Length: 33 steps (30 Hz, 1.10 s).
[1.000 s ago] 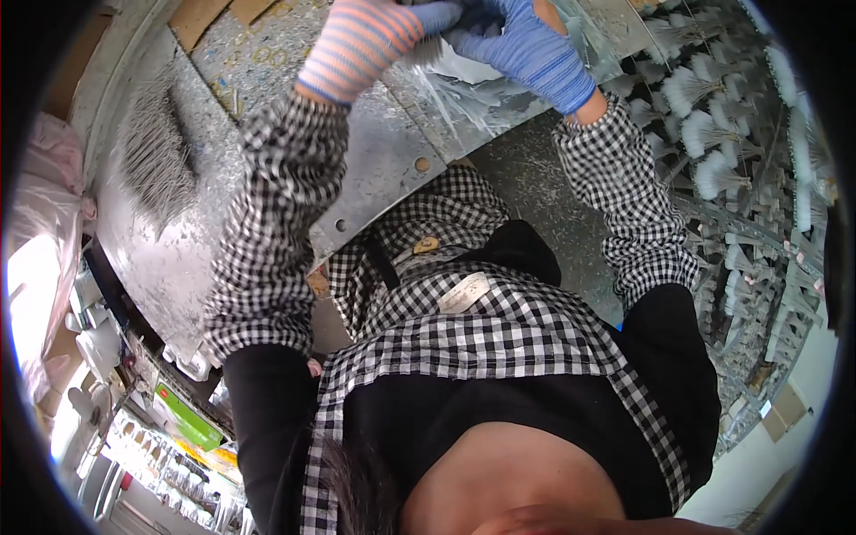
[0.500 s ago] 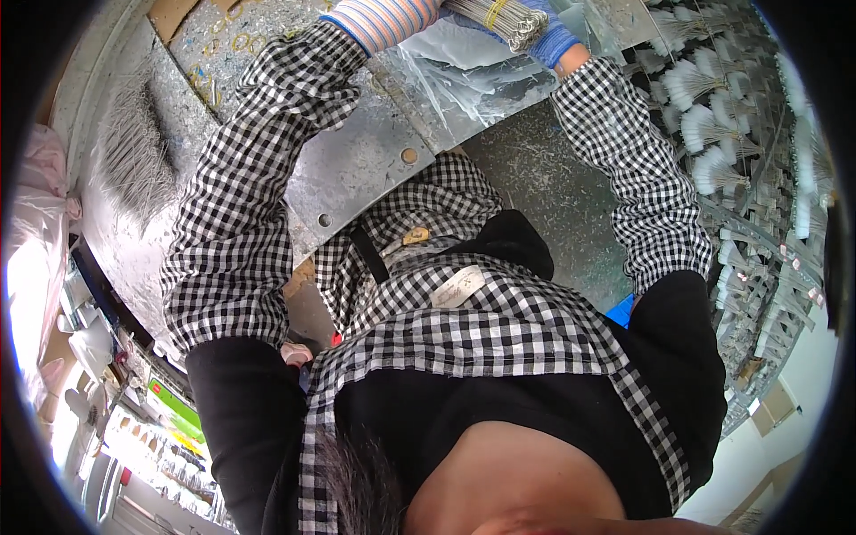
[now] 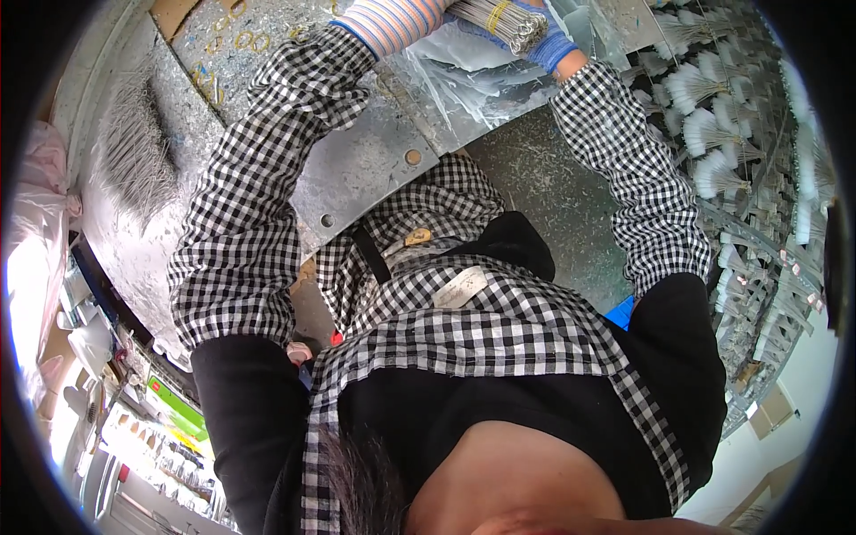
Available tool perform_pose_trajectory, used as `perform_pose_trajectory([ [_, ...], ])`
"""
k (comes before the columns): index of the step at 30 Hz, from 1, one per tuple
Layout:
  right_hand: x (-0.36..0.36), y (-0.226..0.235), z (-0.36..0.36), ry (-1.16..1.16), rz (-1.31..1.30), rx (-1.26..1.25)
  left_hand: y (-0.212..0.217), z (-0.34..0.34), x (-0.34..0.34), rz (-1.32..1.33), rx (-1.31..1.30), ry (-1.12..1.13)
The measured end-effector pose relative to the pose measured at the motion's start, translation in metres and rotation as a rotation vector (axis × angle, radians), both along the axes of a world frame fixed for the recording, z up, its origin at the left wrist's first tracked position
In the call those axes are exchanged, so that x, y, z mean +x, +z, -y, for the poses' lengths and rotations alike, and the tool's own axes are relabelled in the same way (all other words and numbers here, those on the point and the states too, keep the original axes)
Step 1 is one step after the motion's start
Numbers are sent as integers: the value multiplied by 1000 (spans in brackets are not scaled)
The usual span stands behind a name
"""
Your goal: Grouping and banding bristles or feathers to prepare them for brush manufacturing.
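Note:
A bundle of thin metal wires (image 3: pixel 504 22) with looped ends, bound by a yellow rubber band, lies between my hands at the upper edge. My right hand (image 3: pixel 555 46), in a blue glove, is closed around the bundle from below, beside its looped ends. My left hand (image 3: pixel 399 22), in a striped knit glove, reaches to the bundle's other side; its fingers are cut off by the picture's edge. Beneath both hands is clear plastic sheeting (image 3: pixel 473 85) on the metal worktable (image 3: pixel 357 174).
Loose yellow rubber bands (image 3: pixel 254 40) lie at the far left of the table. A pile of thin wires (image 3: pixel 134 160) sits farther left. To the right stands a rack holding many white-bristled brushes (image 3: pixel 713 169). The table's front edge is close to my lap.
My left hand and forearm have shifted slightly right and up. The bundle has moved up only a little, and my right hand stays on it.

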State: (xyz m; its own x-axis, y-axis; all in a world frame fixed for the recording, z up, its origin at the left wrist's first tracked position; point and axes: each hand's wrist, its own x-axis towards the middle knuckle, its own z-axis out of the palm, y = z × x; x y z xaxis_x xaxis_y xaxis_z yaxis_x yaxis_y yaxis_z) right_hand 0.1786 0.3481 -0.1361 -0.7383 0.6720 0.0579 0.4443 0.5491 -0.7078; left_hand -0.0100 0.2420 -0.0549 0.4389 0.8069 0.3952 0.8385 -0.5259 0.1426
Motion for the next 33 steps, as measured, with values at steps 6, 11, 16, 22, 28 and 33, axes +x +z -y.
perform_pose_trajectory([
  [6,-3,1,0,88,48,126,-6,2,2,114,-32,71],
  [11,4,86,48,6,13,327,0,49,5,1133,-143,329],
  [16,30,142,95,-129,-486,62,11,124,-10,2355,-201,-54],
  [22,18,116,135,3,-594,-235,-7,178,-22,2821,-238,-252],
  [28,15,108,147,43,-479,-180,-16,189,-22,2796,-155,-193],
  [33,13,107,150,76,-426,-156,-5,182,-21,2307,-132,334],
])
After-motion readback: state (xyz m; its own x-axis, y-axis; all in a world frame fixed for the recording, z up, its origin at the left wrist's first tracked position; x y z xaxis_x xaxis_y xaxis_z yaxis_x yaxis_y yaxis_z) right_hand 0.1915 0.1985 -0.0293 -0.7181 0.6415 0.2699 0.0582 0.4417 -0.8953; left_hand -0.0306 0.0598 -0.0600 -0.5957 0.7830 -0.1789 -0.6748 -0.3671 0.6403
